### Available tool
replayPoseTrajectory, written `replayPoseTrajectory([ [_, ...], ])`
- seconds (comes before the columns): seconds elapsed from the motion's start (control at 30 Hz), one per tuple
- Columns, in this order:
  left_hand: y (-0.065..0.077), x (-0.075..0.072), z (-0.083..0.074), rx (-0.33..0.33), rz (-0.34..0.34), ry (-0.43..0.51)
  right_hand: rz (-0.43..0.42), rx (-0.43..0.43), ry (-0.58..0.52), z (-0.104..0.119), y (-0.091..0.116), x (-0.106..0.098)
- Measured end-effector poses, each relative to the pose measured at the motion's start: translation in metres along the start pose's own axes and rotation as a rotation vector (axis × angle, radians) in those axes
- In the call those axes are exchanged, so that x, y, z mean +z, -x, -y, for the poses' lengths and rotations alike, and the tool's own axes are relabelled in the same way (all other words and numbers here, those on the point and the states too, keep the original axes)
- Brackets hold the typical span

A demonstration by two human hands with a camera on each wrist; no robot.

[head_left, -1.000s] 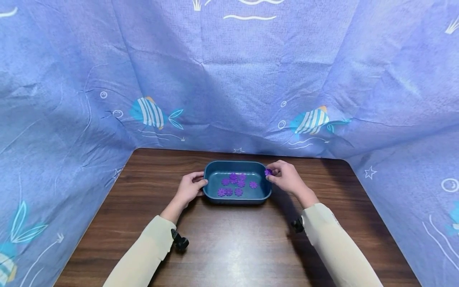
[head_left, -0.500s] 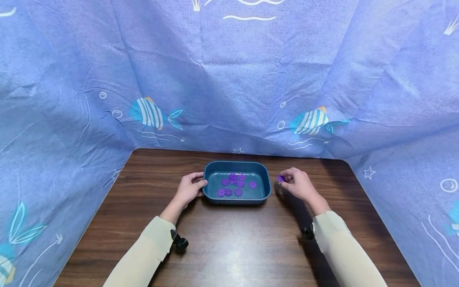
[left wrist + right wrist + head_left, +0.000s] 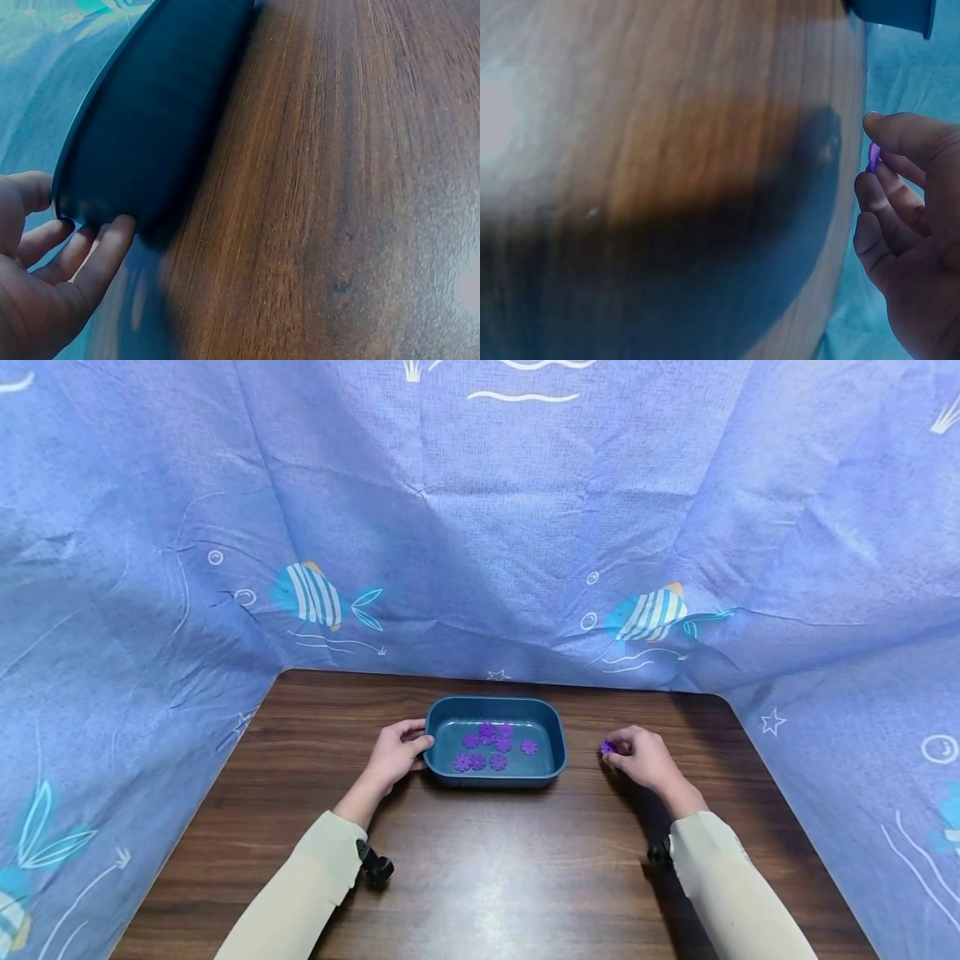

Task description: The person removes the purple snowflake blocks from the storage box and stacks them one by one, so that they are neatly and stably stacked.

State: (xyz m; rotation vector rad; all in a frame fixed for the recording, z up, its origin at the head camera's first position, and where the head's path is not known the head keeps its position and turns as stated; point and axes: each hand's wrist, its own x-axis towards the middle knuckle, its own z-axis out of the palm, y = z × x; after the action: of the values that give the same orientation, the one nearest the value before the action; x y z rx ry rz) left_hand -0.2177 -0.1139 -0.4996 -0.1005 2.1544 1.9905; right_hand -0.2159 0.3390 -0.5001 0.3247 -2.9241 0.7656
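Gripping the blue tray (image 3: 495, 782) at its 9 o'clock end with the left hand (image 3: 393, 750), thumb at the rim and fingers against the outer wall, and pinching a purple flower (image 3: 607, 747) in the right hand (image 3: 643, 758), above the bench (image 3: 570, 877) at 3 o'clock from the tray and apart from it. Showing, inside the tray, more loose flowers (image 3: 503, 745), clustered from the middle toward 12 o'clock, lined up toward 7 o'clock, and one alone toward 3 o'clock.

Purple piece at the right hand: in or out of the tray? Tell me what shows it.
Out: the right hand pinches the purple piece to the right of the tray, with table showing between.
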Motion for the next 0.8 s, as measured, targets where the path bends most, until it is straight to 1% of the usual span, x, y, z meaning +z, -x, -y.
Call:
replayPoseTrajectory([
  [0.27,0.002,0.000,-0.002,-0.003,-0.001,-0.013,0.025,0.029,-0.009,-0.011,0.004,0.002],
  [0.47,0.001,-0.001,0.001,0.014,0.005,-0.016,0.038,0.030,0.010,-0.016,0.006,0.005],
  [0.6,0.000,-0.001,0.000,0.025,0.023,-0.013,0.036,0.018,0.020,-0.018,0.008,0.006],
  [0.77,-0.001,0.000,0.000,0.020,0.014,-0.016,0.028,0.022,0.009,-0.016,0.010,0.006],
  [0.8,-0.003,-0.001,0.003,0.018,0.011,-0.014,0.028,0.024,0.006,-0.015,0.010,0.006],
])
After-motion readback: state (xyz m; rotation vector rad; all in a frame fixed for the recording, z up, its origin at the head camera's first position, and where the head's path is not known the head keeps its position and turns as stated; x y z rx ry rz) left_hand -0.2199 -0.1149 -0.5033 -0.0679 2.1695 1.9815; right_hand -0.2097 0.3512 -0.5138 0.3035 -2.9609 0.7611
